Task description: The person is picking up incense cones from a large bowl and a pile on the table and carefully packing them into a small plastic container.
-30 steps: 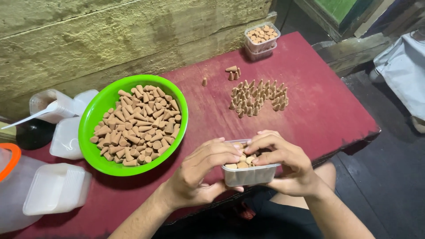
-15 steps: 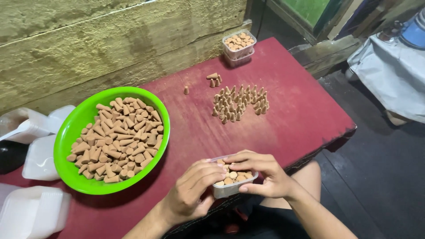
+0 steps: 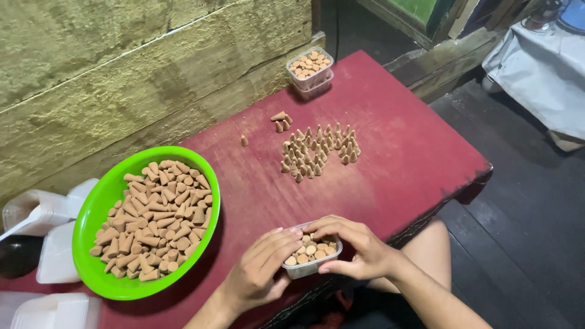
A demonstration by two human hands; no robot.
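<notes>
In the head view the small clear tub [image 3: 312, 259] of brown cones now sits at the near edge of the red counter [image 3: 402, 152], farther left than a second ago, with the left hand [image 3: 259, 271] and right hand [image 3: 356, 247] both clamped around its rim, fingers curled over the packed cones, so the filling looks about finished. The green bowl [image 3: 91, 244] of loose cones lies just left, a cluster of upright cones [image 3: 318, 152] and a second filled tub [image 3: 309, 66] stand farther back, white lids [image 3: 55, 262] rest at far left, and a rough wall [image 3: 122, 67] and dark plank floor [image 3: 524, 244] surround the counter.
</notes>
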